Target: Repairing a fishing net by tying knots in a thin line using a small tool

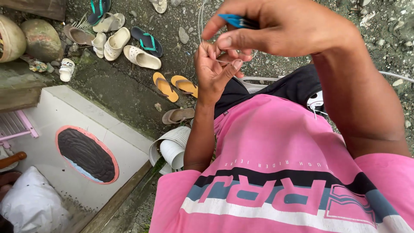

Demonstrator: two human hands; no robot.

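Note:
My right hand (284, 28) is raised close to the camera and grips a small blue-handled tool (238, 20) between thumb and fingers. Just below it, my left hand (212, 69) pinches a thin clear line (201, 26) that loops upward out of view. The fingertips of both hands meet around the line. Beneath my arms I see my pink shirt (280, 142) and black shorts (297, 86).
Several sandals and flip-flops lie on the dirt ground: an orange pair (174, 86), white ones (142, 57), a dark blue one (147, 41). A white tiled slab (112, 138) with a dark oval inset (86, 154) is at left. Stacked white cups (172, 151) sit by its edge.

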